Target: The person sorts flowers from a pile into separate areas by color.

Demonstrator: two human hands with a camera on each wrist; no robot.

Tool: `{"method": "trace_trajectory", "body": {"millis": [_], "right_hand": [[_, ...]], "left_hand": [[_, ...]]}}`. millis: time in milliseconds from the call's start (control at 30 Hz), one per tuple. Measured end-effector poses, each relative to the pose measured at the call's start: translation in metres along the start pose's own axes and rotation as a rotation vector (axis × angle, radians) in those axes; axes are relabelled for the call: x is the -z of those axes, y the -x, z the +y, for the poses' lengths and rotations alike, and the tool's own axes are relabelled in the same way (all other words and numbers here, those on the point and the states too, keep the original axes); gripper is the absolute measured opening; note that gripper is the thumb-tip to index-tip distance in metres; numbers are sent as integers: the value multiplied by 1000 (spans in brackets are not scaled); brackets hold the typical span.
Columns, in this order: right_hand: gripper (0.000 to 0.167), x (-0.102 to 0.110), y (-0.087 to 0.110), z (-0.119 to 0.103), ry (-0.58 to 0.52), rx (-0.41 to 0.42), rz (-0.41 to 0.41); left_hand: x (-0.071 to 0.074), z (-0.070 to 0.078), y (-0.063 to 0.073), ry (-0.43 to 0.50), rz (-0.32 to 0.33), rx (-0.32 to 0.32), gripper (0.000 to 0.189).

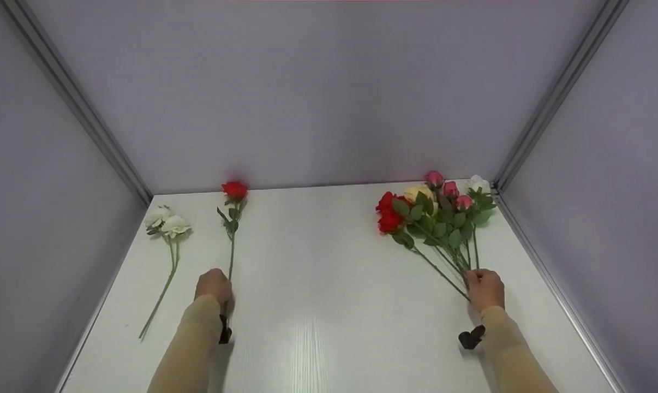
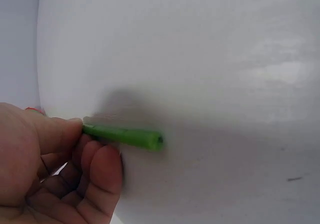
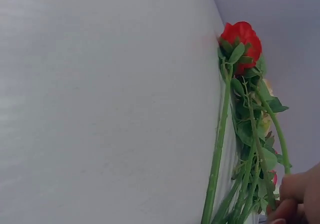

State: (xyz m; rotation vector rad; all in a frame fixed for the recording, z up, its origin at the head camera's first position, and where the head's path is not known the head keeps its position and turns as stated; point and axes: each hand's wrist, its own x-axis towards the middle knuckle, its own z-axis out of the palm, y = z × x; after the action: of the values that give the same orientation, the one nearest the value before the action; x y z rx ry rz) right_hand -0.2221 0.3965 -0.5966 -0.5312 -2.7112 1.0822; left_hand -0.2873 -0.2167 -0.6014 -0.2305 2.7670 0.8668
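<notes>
My left hand (image 1: 213, 285) pinches the stem of a single red rose (image 1: 234, 190) that lies toward the back edge. In the left wrist view, the cut end of that green stem (image 2: 131, 136) sticks out past the thumb and fingertips. Over on the right, my right hand (image 1: 486, 287) pinches a stem at the lower end of a bunch of artificial flowers (image 1: 441, 221). Red, yellow, pink and white blooms make up this bunch. The right wrist view shows a curved green stem (image 3: 280, 139) running into the fingers, with other stems beside it; which bloom it bears is unclear.
Two white flowers (image 1: 171, 222) lie at the far left, their stems crossing low down. The white table (image 1: 312, 262) is bounded by grey panels at the back (image 1: 318, 98) and on both sides. A black wrist device (image 1: 472, 338) hangs by the right sleeve.
</notes>
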Motion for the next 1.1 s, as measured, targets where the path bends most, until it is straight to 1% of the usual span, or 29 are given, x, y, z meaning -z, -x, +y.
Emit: {"method": "trace_trajectory", "body": {"millis": [67, 167, 233, 300, 400, 467, 533, 667, 767, 867, 967, 1100], "right_hand": [[34, 2, 1, -1, -25, -3, 26], [36, 4, 1, -2, -34, -6, 11], [37, 5, 2, -3, -24, -5, -29], [41, 6, 2, -3, -4, -11, -89], [53, 9, 2, -3, 31, -17, -172], [59, 9, 2, -2, 25, -33, -199], [62, 9, 3, 0, -3, -55, -190], [56, 9, 4, 0, -178, -144, -141], [51, 11, 5, -2, -346, -203, -93], [49, 14, 5, -5, -481, -245, -52], [49, 15, 4, -6, -556, -286, -39], [51, 16, 4, -6, -633, -319, -52]], "left_hand": [[0, -1, 1, 9, 22, -4, 24], [0, -4, 3, 21, 47, 5, 22], [1, -6, 4, 29, 60, -2, 20], [2, -8, 6, 47, 61, 5, 18], [2, -9, 8, 73, 57, 19, 18], [1, -9, 8, 84, 53, 37, 19], [1, -10, 7, 84, 58, 39, 19], [0, -10, 6, 84, 66, 41, 19], [-1, -10, 6, 96, 63, 50, 19], [-1, -10, 7, 106, 61, 61, 19], [-2, -10, 7, 112, 67, 70, 18], [-2, -11, 7, 115, 74, 68, 18]]}}
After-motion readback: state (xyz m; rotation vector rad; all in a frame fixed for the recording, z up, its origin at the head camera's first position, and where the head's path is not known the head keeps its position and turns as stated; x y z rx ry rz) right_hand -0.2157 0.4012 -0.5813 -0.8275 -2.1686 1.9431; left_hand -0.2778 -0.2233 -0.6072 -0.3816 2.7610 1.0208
